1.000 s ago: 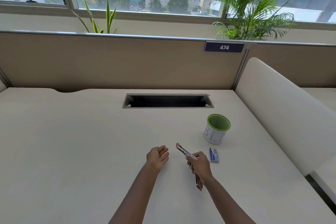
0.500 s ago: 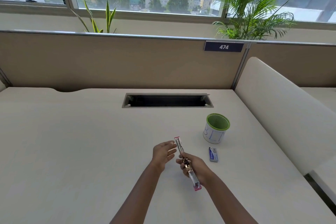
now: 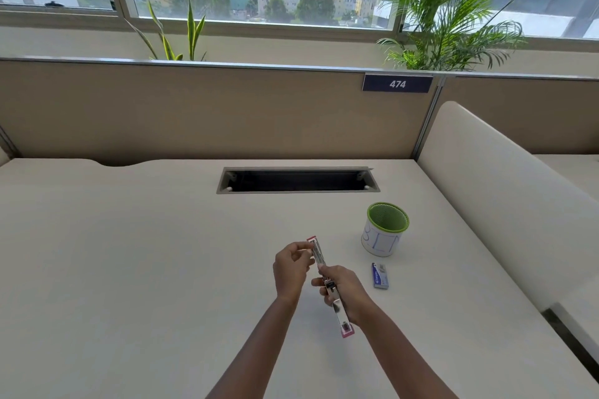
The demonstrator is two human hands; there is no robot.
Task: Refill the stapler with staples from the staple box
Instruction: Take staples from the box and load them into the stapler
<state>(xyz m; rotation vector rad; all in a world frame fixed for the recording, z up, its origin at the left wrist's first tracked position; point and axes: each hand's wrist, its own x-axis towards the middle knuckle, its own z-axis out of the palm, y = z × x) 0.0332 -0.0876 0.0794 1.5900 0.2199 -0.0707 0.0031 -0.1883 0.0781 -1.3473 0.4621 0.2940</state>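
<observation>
A pink and silver stapler (image 3: 337,308) is swung fully open into one long strip above the desk. My right hand (image 3: 348,290) grips its middle. My left hand (image 3: 291,269) pinches the far half near its pink tip, fingertips on the metal rail. I cannot tell whether staples sit in the rail. A small blue staple box (image 3: 380,275) lies flat on the desk just right of my right hand, its far end open.
A white cup with a green mesh rim (image 3: 385,230) stands behind the staple box. A dark cable slot (image 3: 298,180) is cut into the cream desk (image 3: 129,269) further back. A padded divider (image 3: 505,204) borders the right side.
My left hand came across from resting open on the desk and took hold of the stapler's far half. The stapler turned from slanted to nearly straight away from me.
</observation>
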